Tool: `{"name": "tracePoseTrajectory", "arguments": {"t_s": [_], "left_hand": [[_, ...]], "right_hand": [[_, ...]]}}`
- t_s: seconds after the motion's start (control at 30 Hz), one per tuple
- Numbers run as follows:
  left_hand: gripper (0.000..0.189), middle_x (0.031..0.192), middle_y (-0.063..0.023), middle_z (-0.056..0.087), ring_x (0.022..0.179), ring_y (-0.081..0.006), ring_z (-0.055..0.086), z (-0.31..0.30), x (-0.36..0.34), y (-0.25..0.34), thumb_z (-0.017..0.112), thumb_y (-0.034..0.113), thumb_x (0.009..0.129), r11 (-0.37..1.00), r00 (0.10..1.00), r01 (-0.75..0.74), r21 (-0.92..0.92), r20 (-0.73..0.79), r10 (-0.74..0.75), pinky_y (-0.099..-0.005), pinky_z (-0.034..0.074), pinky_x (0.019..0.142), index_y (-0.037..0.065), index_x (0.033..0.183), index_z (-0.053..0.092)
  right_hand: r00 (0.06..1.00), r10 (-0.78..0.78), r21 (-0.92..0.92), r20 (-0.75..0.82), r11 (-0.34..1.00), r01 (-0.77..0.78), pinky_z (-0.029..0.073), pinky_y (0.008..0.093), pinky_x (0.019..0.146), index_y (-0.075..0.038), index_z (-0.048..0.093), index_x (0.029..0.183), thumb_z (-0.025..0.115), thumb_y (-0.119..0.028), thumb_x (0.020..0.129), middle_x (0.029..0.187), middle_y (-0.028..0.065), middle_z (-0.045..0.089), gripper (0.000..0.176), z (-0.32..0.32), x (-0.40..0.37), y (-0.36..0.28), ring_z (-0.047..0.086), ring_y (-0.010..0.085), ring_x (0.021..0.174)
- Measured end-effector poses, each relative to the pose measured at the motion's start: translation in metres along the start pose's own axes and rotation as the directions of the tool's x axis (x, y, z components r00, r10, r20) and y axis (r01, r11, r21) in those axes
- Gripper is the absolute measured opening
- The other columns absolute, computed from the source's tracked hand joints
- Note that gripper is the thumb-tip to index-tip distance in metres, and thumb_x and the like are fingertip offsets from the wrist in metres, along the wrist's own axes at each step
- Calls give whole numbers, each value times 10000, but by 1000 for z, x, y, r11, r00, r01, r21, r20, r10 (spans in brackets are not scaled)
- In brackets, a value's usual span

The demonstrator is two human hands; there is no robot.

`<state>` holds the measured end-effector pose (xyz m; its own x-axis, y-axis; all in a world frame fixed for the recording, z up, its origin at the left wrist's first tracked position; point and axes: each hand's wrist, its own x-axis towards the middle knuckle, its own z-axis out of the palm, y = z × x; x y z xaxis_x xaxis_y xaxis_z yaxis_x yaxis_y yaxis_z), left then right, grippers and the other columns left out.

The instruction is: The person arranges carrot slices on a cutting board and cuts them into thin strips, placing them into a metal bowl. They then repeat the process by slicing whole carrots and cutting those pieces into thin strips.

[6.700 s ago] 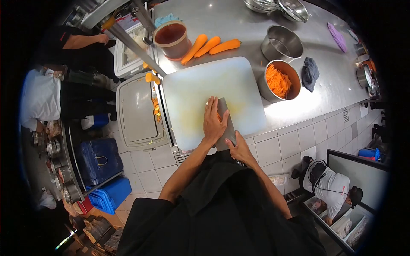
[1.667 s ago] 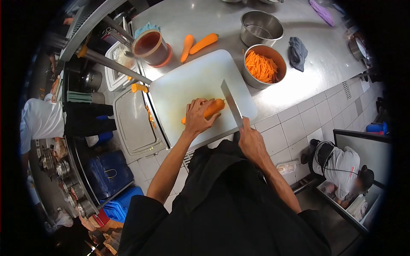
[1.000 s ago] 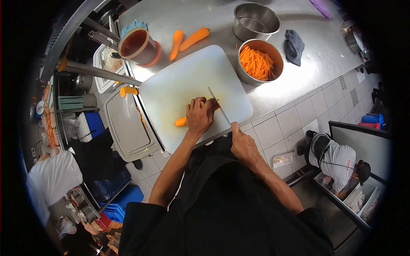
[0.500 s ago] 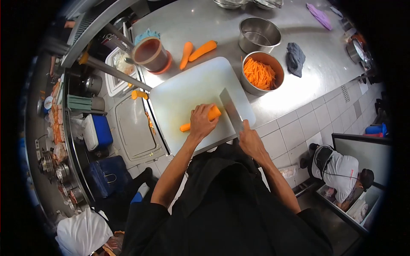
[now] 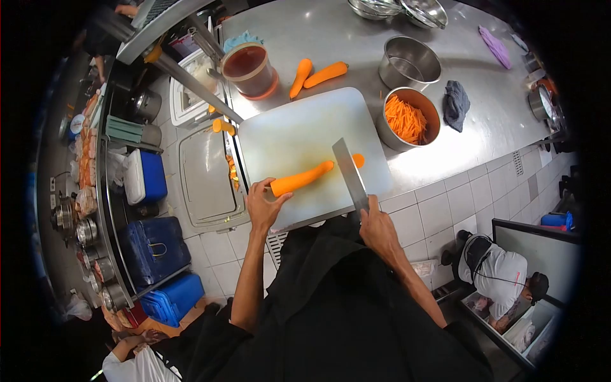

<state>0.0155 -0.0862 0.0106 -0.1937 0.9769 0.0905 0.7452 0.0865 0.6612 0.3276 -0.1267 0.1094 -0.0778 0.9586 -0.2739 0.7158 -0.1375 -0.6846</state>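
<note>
At the left, the bin (image 5: 207, 181) sits against the counter (image 5: 503, 105), probably so that peelings can drop straight in. Beyond the board (image 5: 280, 137) stands the tub (image 5: 253, 83) of reddish liquid, with loose carrots (image 5: 300, 79) lying to its right, seemingly in easy reach yet off the cutting space. The left hand (image 5: 258, 207) grasps the thick end of the held carrot (image 5: 302, 178), thumb and fingers around it, perhaps to steer it well away from the blade; this carrot lies slantwise over the board, thin end near the knife (image 5: 349, 172). The right hand (image 5: 379, 230) is closed round the knife handle, the blade standing between that thin end and the cut piece (image 5: 359, 160). Right of the board, the shred pot (image 5: 391, 139) is close by, likely for short transfers, with the other pot (image 5: 410, 46) behind it and the dark cloth (image 5: 456, 105) beside it. Counted: three carrots, one held and two loose; one cut piece; one knife; one board; one tub; two pots; shreds too many to count.
</note>
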Motion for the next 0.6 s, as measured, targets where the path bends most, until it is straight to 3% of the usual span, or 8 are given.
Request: {"name": "tracePoseTrajectory", "arguments": {"t_s": [0.17, 0.23, 0.37, 0.43, 0.47, 0.53, 0.57, 0.6], "left_hand": [[630, 968, -82, 677, 945, -240, 660, -1, 1, 7, 914, 461, 716, 1000, 999, 24, 0, -37, -24, -371, 490, 798, 97, 1193, 720], [642, 1050, -74, 671, 971, -233, 656, -6, 6, 12, 894, 483, 737, 974, 969, 227, -25, 104, -223, -400, 468, 877, 112, 1224, 701], [581, 1106, -65, 662, 1028, -240, 640, 0, 23, 20, 855, 483, 788, 924, 927, 375, -80, 62, -371, -429, 440, 923, 120, 1216, 704], [548, 1097, -70, 667, 1073, -259, 630, 5, 31, 23, 811, 476, 834, 991, 979, 43, 129, -201, -16, -438, 449, 929, 120, 1233, 690], [548, 1097, -70, 667, 1073, -259, 630, 8, 33, 25, 811, 476, 834, 991, 978, 41, 126, -206, -15, -438, 449, 929, 120, 1233, 690], [522, 1115, -89, 663, 1118, -278, 612, 3, 38, 46, 807, 417, 834, 933, 945, -316, 171, -32, 326, -459, 439, 955, 118, 1239, 671], [522, 1115, -89, 663, 1118, -278, 612, 4, 42, 45, 807, 417, 834, 934, 945, -315, 171, -36, 325, -459, 439, 955, 118, 1239, 671], [510, 1113, -104, 658, 1092, -292, 623, 6, 45, 44, 807, 379, 821, 931, 958, -285, 226, 100, 269, -465, 459, 936, 119, 1234, 661]], "right_hand": [[997, 8, -61, 74, 998, -4, 461, 633, 613, 0, 395, 1206, 507, -62, 1009, 713, 338, 630, 235, 9, -5, -1, 626, 540, 690], [997, 12, -78, 82, 997, -5, 463, 630, 617, 0, 397, 1207, 498, -61, 1013, 722, 339, 634, 227, -1, -4, -13, 629, 537, 697], [999, -35, -46, 8, 998, 35, 474, 626, 628, -5, 389, 1258, 495, -72, 1014, 720, 331, 635, 274, -5, 8, -22, 628, 544, 703], [998, -62, -44, -10, 997, 61, 484, 622, 624, -9, 382, 1294, 504, -88, 1012, 717, 329, 636, 317, -2, 11, -21, 627, 548, 700], [997, -74, -46, 7, 996, 74, 494, 613, 647, -10, 390, 1305, 493, -88, 1018, 754, 337, 644, 315, 0, 13, -21, 635, 544, 721], [996, -85, -50, 24, 995, 86, 505, 604, 670, -10, 398, 1315, 483, -87, 1023, 790, 345, 652, 314, 6, 14, -14, 642, 540, 743], [993, -114, -105, -22, 988, 111, 521, 592, 690, -40, 409, 1373, 495, -74, 1005, 926, 331, 666, 380, 12, 15, -8, 651, 530, 748], [988, -144, -159, -63, 978, 132, 537, 579, 709, -69, 420, 1432, 508, -61, 986, 1062, 317, 680, 454, 13, 13, -9, 659, 521, 753]]}}
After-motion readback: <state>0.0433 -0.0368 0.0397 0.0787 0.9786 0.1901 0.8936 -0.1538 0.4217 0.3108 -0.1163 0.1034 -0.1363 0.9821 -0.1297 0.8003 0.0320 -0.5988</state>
